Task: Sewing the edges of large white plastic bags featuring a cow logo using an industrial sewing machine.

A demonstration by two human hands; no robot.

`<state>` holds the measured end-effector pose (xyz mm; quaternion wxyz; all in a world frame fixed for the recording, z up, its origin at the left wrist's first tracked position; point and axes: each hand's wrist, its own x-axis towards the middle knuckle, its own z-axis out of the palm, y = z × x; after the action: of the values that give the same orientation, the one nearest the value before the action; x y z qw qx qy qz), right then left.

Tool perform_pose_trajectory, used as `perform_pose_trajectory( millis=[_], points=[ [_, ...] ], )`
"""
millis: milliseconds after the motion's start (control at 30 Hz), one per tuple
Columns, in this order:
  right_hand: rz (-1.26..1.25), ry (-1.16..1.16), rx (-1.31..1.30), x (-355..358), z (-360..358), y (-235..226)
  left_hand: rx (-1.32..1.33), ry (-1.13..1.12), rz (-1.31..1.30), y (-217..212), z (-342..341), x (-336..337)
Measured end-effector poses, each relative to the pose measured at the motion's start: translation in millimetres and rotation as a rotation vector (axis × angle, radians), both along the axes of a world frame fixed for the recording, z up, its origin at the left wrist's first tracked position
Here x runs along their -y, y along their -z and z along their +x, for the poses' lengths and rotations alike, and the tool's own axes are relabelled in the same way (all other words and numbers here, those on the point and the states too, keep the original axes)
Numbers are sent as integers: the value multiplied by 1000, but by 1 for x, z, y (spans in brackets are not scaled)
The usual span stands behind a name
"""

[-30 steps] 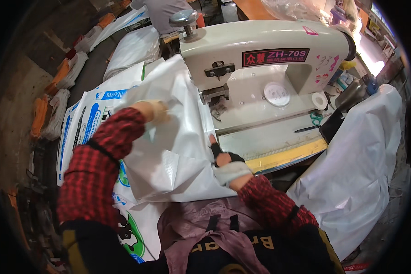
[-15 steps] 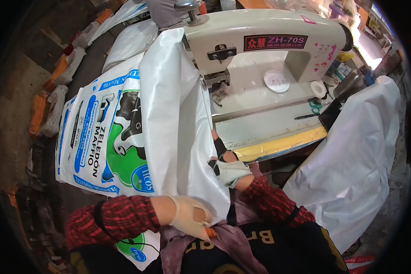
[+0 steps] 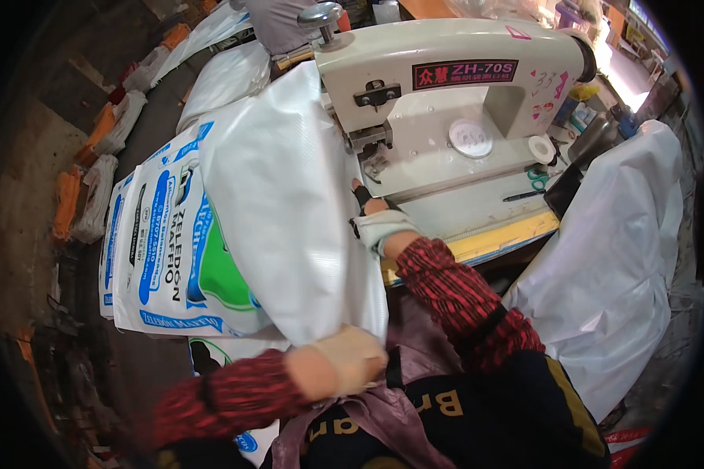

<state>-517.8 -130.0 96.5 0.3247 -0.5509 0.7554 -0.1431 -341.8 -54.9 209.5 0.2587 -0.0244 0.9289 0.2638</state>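
Observation:
A printed woven sack with a plain white side folded over lies left of the sewing machine, its edge along the machine's needle side. My left hand, in a pale fingerless glove and slightly blurred, is closed on the sack's near end close to my body. Farther forward, my right hand holds the sack's right edge just short of the needle area. It wears a pale glove and black finger covers. Its fingertips are partly hidden by the white material.
Green-handled scissors, a black pen and a white tape roll lie on the machine bed. A large white sack bulges at right. More stacked sacks lie at the back left. The table's front edge is yellow.
My right hand has moved forward along the sack's edge toward the needle area. My left hand has risen slightly, and the white fold has swung left, covering more of the printed picture.

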Motion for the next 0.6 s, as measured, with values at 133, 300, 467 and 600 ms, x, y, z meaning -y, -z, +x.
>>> perform_pose_trajectory(
  millis=[133, 300, 467, 600],
  points=[
    [-57, -94, 54, -55, 20, 2, 149, 69, -44, 10, -28, -27],
    [65, -256, 10, -100, 37, -15, 50, 73, -392, -81, -11, 40],
    [74, -161, 17, -73, 34, -4, -182, -37, -716, -129, 11, 88],
    [13, -219, 3, -74, 42, -3, 72, 132, -62, -91, 5, 6]
  ],
)
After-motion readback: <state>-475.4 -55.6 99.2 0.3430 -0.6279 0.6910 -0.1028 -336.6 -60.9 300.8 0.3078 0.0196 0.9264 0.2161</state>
